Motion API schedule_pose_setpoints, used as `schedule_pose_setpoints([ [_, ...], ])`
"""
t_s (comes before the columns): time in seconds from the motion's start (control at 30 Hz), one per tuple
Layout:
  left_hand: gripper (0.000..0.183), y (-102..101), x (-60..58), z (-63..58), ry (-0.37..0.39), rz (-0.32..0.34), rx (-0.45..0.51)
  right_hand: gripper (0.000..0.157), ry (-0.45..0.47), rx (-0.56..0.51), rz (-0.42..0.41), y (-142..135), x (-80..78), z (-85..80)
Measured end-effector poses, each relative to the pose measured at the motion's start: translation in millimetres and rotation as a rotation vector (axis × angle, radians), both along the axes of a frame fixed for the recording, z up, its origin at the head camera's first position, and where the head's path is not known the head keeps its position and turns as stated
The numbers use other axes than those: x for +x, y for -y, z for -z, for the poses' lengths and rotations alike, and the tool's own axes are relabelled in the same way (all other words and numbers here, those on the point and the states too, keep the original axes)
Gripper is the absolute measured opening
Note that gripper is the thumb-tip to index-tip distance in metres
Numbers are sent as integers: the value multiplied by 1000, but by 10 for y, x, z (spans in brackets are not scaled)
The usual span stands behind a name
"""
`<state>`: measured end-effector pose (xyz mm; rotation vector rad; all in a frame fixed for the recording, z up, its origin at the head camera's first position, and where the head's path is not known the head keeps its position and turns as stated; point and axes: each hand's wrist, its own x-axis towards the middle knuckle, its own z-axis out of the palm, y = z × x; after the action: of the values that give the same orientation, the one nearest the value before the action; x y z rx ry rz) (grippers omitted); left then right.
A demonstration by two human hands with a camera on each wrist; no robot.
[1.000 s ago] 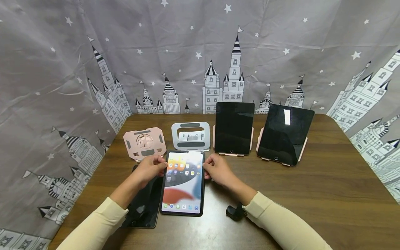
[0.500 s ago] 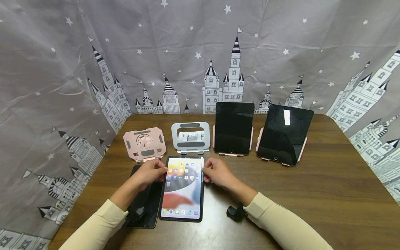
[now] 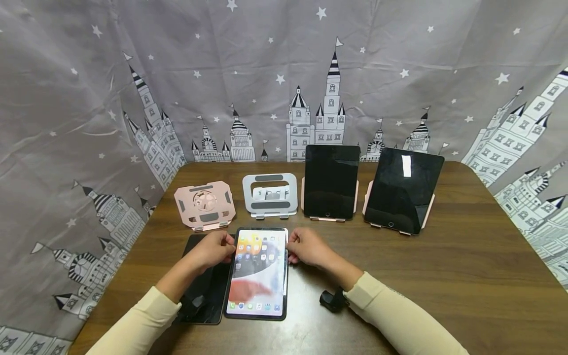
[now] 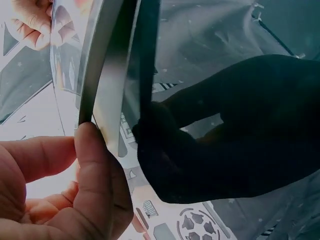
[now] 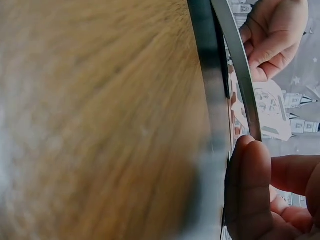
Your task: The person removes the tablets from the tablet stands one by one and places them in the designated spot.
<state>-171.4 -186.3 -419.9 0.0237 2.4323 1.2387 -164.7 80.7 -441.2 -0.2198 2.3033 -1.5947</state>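
Both hands hold a tablet (image 3: 255, 276) with a lit home screen, one at each upper side edge. My left hand (image 3: 216, 250) pinches the left edge between thumb and fingers, seen close up in the left wrist view, where the tablet's thin edge (image 4: 91, 75) runs upward. On the right edge my right hand (image 3: 307, 249) pinches likewise; the right wrist view shows those fingertips (image 5: 255, 155) on the tablet's rim. In that view the held tablet stands off the tabletop. A dark tablet (image 3: 212, 296) lies under my left wrist, partly hidden by it.
Behind the hands stand a pink tablet stand (image 3: 182, 196) and a light grey one (image 3: 248, 190). Further right, two dark tablets, one upright (image 3: 332, 182) and one angled (image 3: 401, 190), lean on pink stands. A patterned curtain (image 3: 248, 59) hangs behind the wooden table (image 3: 461, 256).
The lit tablet has come toward me, away from the grey stand, with both hands still holding its edges. The stands and other tablets keep their places.
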Motion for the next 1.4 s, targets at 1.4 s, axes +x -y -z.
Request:
schedule_pose_setpoints([
  [1.4,4,64,6,65,28,11,-39,20,58,35,-83,14,-25,16],
])
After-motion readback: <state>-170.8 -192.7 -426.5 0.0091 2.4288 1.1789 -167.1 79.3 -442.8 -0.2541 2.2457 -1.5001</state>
